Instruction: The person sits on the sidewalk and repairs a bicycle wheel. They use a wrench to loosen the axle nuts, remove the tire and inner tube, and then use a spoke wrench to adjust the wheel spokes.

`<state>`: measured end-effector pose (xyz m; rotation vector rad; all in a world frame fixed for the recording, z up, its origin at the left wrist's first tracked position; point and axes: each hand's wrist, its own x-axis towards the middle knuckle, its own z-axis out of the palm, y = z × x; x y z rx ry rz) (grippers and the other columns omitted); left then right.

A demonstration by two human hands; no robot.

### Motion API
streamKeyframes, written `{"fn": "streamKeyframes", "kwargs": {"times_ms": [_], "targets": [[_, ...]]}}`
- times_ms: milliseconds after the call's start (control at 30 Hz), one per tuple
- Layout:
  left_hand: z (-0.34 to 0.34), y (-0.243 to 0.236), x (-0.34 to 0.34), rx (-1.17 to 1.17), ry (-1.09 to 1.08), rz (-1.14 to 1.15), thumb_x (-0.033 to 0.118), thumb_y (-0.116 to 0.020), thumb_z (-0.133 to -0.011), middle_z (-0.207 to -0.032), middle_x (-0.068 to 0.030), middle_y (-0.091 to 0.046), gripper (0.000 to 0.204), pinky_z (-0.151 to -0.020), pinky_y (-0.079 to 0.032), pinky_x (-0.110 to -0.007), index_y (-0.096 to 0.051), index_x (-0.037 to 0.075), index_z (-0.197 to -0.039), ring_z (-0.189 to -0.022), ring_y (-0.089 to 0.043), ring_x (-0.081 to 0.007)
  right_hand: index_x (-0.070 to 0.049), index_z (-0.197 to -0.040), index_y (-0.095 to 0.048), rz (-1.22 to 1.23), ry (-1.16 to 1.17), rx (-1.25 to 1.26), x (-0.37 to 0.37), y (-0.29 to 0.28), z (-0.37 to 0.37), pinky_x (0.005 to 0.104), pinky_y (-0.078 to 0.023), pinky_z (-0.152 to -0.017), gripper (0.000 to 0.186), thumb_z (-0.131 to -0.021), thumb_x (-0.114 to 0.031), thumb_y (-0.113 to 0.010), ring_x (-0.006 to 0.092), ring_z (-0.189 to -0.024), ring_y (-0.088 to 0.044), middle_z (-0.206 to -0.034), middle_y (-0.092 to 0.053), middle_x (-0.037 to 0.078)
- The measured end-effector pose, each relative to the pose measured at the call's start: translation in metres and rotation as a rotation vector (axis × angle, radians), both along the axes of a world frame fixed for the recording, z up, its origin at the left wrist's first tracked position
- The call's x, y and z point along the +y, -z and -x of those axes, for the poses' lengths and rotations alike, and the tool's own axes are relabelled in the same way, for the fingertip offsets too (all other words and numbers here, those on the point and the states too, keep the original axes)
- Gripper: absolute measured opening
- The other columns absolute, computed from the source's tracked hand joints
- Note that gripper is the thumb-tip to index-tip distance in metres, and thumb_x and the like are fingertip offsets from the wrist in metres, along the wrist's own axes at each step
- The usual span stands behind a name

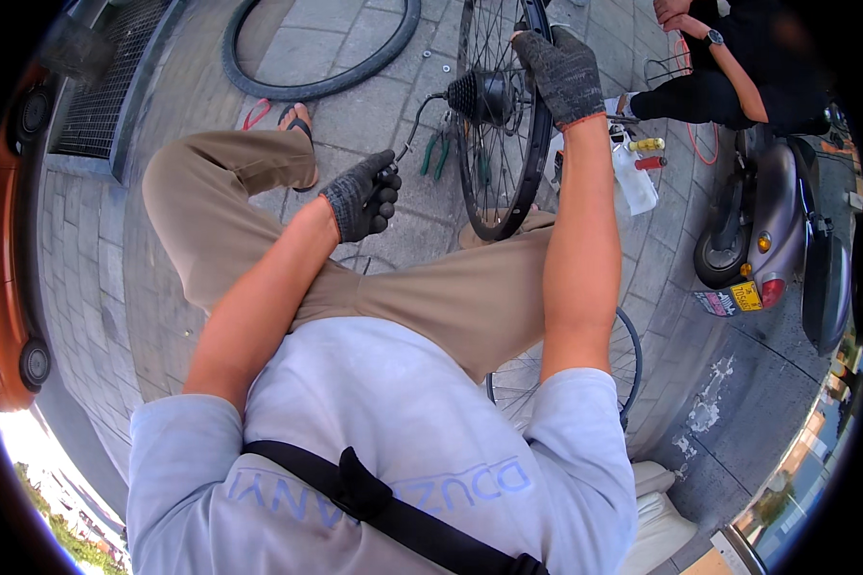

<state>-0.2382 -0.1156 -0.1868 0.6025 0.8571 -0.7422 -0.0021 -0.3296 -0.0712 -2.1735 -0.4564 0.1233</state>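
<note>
My right hand (pixel 564 79), in a dark grey knit glove, grips the rim of a black spoked wheel (pixel 545 144). The wheel stands upright between my legs, with a black hub motor (pixel 494 97) at its centre. A dark cable (pixel 415 125) comes out of the hub's left side and bends down toward my left hand (pixel 361 197). That hand, gloved the same way, is closed with curled fingers. Something small and shiny shows at its thumb, too small to name. Green-handled pliers (pixel 436 154) lie on the paving between the left hand and the wheel.
A black tyre (pixel 238 69) lies at the far left, near my sandalled foot (pixel 300 144). Another person (pixel 738 81) sits at the upper right beside a yellow-handled tool (pixel 647 145) and a red-handled one (pixel 651 163). A scooter (pixel 777 216) stands right. Another spoked wheel (pixel 633 359) lies beneath my right arm.
</note>
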Motion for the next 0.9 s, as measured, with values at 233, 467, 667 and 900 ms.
{"fn": "streamKeyframes", "kwargs": {"times_ms": [233, 467, 667, 900], "targets": [[0.000, -0.014, -0.013, -0.112, -0.324, 0.100, 0.044, -0.055, -0.103, -0.084, 0.0020, -0.065, 0.030, -0.044, -0.044, -0.026, -0.061, 0.017, -0.091, -0.062, -0.060, -0.0127, -0.013, -0.100, -0.074, 0.105, -0.064, -0.237, -0.010, 0.020, -0.012, 0.0424, -0.050, -0.069, 0.025, -0.091, -0.036, -0.068, 0.0290, -0.076, -0.065, -0.083, -0.067, 0.014], [0.010, 0.013, -0.001, -0.045, -0.146, 0.338, 0.037, -0.056, -0.096, -0.076, 0.0007, -0.063, 0.024, -0.036, -0.035, -0.028, -0.057, 0.019, -0.081, -0.049, -0.053, -0.0134, -0.004, -0.102, -0.075, 0.065, 0.041, -0.078, -0.014, 0.012, -0.007, 0.0471, -0.052, -0.077, 0.043, -0.088, -0.045, -0.070, 0.0400, -0.085, -0.068, -0.089, -0.070, 0.024], [0.007, -0.029, -0.015, 0.141, -0.116, 0.127, 0.034, -0.054, -0.090, -0.059, 0.0058, -0.053, 0.021, -0.036, -0.028, -0.026, -0.054, 0.019, -0.074, -0.045, -0.046, -0.0132, -0.002, -0.088, -0.071, -0.031, 0.023, -0.011, -0.004, -0.014, 0.021, 0.0398, -0.048, -0.059, 0.032, -0.089, -0.034, -0.072, 0.0249, -0.062, -0.063, -0.070, -0.066, 0.015], [0.016, -0.026, -0.015, 0.128, -0.130, -0.046, 0.043, -0.059, -0.094, -0.057, 0.0069, -0.048, 0.031, -0.037, -0.028, -0.025, -0.052, 0.021, -0.072, -0.046, -0.045, -0.0107, -0.001, -0.091, -0.071, 0.097, 0.028, -0.080, 0.011, -0.008, 0.024, 0.0411, -0.049, -0.062, 0.027, -0.088, -0.028, -0.074, 0.0286, -0.063, -0.063, -0.077, -0.073, 0.014]]}}
